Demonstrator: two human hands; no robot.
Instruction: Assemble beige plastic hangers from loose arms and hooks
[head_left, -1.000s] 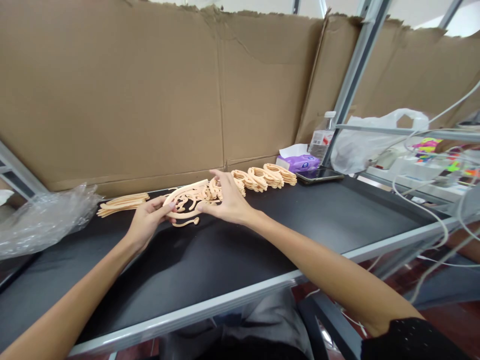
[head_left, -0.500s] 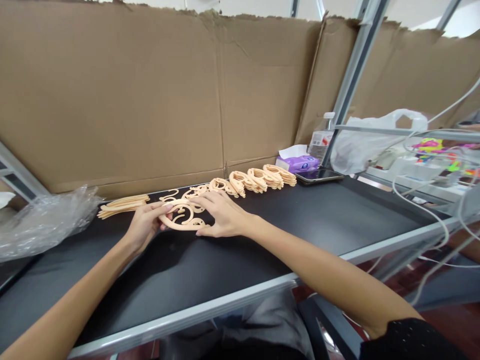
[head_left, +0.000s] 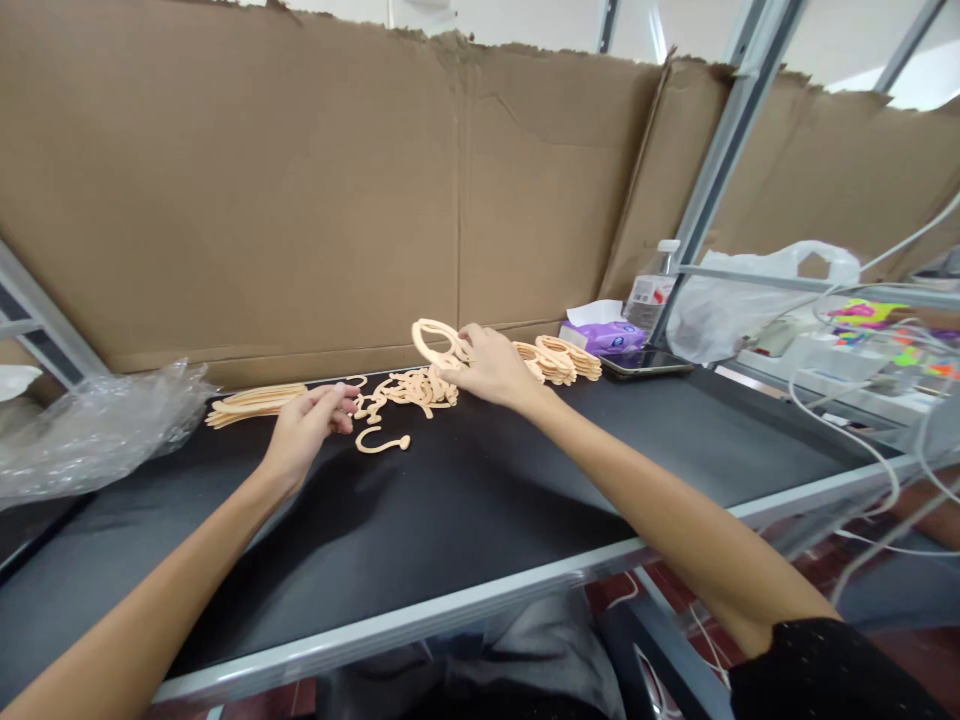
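My right hand [head_left: 491, 368] is closed on a beige loop-shaped piece [head_left: 435, 345], raised tilted above the table beside the row of loop stacks. My left hand [head_left: 309, 430] holds nothing that I can see; its fingers are loosely bent and a little apart. A beige hook [head_left: 382, 441] with a round knob at one end lies alone on the black tabletop, right of the left hand. Behind it spreads a loose pile of similar hooks [head_left: 416, 388]. Stacked beige loops [head_left: 562, 358] continue to the right, partly covered by my right hand.
Long beige strips [head_left: 255, 402] are stacked at the left, near a crumpled clear plastic bag [head_left: 105, 430]. A purple tissue pack [head_left: 604, 335], a phone [head_left: 646, 362] and a bottle [head_left: 652, 290] stand at the back right. Cardboard [head_left: 300, 200] walls the rear; cables hang at right.
Both hands were on the loop piece low over the table. My left hand has let go, while my right hand has carried it up and right to the stacks. A single hook now shows below.
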